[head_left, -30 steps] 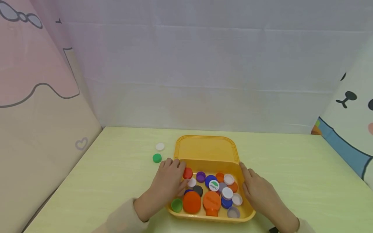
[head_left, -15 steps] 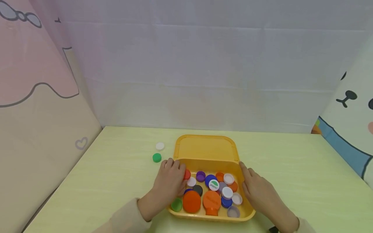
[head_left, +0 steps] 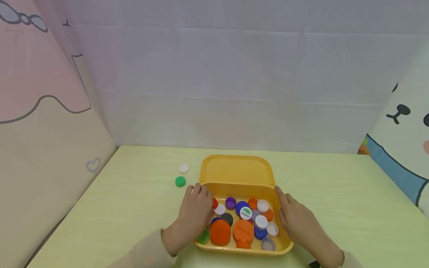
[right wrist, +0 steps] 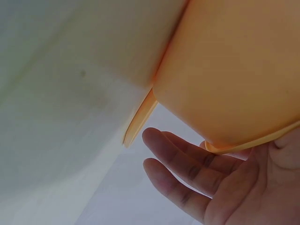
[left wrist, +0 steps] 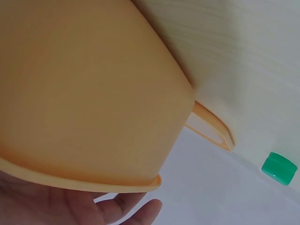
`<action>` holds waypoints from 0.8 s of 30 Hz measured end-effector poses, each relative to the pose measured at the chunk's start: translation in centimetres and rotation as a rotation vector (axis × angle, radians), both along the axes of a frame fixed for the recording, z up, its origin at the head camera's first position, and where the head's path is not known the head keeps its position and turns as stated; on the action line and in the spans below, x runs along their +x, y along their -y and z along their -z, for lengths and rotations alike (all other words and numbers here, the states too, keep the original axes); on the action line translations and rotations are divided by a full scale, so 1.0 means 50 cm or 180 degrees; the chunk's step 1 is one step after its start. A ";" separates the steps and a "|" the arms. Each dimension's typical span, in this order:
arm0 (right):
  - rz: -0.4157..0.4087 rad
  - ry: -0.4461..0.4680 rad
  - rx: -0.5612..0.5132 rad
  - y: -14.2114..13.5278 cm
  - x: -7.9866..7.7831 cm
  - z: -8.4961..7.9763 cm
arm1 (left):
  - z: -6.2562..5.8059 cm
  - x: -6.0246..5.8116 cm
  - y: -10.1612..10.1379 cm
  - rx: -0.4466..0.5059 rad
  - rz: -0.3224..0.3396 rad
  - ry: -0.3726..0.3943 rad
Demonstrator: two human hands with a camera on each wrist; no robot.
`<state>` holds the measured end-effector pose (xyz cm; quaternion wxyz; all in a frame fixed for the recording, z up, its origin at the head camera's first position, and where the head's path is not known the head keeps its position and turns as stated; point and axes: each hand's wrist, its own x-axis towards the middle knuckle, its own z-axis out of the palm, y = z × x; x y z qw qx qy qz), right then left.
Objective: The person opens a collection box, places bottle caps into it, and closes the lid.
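Observation:
A yellow plastic box (head_left: 241, 252) holds several bottle caps. My left hand (head_left: 195, 212) lies over its left rim, covering part of a red cap (head_left: 215, 203) and a green cap (head_left: 203, 236); its thumb is hidden in the head view. In the left wrist view, loosely bent fingers (left wrist: 117, 208) show past the rim. My right hand (head_left: 299, 225) rests along the right rim, index finger pointing toward the far corner. Its fingers (right wrist: 180, 164) look relaxed in the right wrist view. Inside are a large red-orange cap (head_left: 220, 232) and an orange cap with a spout (head_left: 243, 232).
The yellow lid (head_left: 237, 170) lies behind the box. To the left on the pale table (head_left: 134, 208) are a white cap (head_left: 183, 168) and a green cap (head_left: 180, 181). Printed cloth (head_left: 43, 167) stands at the sides, with a plain pale sheet (head_left: 234, 85) behind.
My left hand has shifted slightly right and toward me, covering more of the red cap and the green cap inside. My right hand has stayed in place.

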<state>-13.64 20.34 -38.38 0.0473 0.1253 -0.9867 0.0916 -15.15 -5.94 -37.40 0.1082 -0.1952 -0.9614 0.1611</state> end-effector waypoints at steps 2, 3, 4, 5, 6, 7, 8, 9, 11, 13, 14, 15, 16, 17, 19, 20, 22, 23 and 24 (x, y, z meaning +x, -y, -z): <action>-0.0005 -0.0007 0.0002 0.000 0.000 0.000 | 0.002 -0.001 0.001 0.0023 0.0005 -0.0008; -0.0003 0.0001 0.0001 0.001 0.001 0.000 | 0.003 -0.001 0.001 0.0040 0.0011 -0.0014; -0.0006 0.0001 0.0001 0.001 0.001 -0.001 | 0.003 -0.001 0.002 0.0062 0.0021 -0.0031; -0.0008 0.0002 0.0005 0.001 0.001 -0.001 | 0.005 -0.002 0.002 0.0087 0.0035 -0.0052; -0.0006 0.0011 0.0009 0.001 0.001 -0.001 | 0.006 -0.002 0.003 0.0111 0.0053 -0.0077; -0.0005 0.0020 0.0015 0.001 0.001 -0.001 | 0.007 -0.002 0.003 0.0136 0.0072 -0.0102; -0.0003 0.0031 0.0015 0.000 0.001 -0.001 | 0.008 -0.002 0.004 0.0148 0.0089 -0.0121; -0.0001 0.0046 0.0018 0.000 0.001 -0.001 | 0.010 -0.002 0.004 0.0162 0.0105 -0.0143; 0.0004 0.0068 0.0020 0.000 0.001 -0.001 | 0.014 -0.002 0.005 0.0211 0.0133 -0.0197; 0.0008 0.0072 0.0016 0.000 0.001 -0.001 | 0.017 -0.001 0.006 0.0284 0.0165 -0.0242; 0.0009 0.0073 0.0012 -0.001 0.000 -0.001 | 0.017 -0.001 0.007 0.0325 0.0180 -0.0260; 0.0010 0.0072 0.0013 -0.001 0.000 -0.001 | 0.018 -0.001 0.007 0.0365 0.0194 -0.0275; 0.0009 0.0068 0.0012 -0.001 0.000 -0.001 | 0.019 0.000 0.007 0.0408 0.0212 -0.0282; 0.0009 0.0062 0.0011 -0.001 0.000 -0.001 | 0.018 0.000 0.007 0.0443 0.0229 -0.0280; 0.0012 0.0058 0.0006 -0.001 0.001 -0.001 | 0.016 0.000 0.007 0.0513 0.0253 -0.0244; 0.0012 0.0059 0.0006 -0.001 0.001 -0.001 | 0.014 0.000 0.007 0.0552 0.0260 -0.0214; 0.0014 0.0056 0.0001 -0.001 0.001 0.000 | 0.010 -0.001 0.006 0.0634 0.0265 -0.0148; 0.0013 0.0052 -0.0001 -0.001 0.001 0.000 | 0.007 -0.001 0.006 0.0675 0.0265 -0.0122; 0.0013 0.0048 -0.0007 -0.001 0.001 0.000 | 0.004 -0.002 0.006 0.0724 0.0266 -0.0103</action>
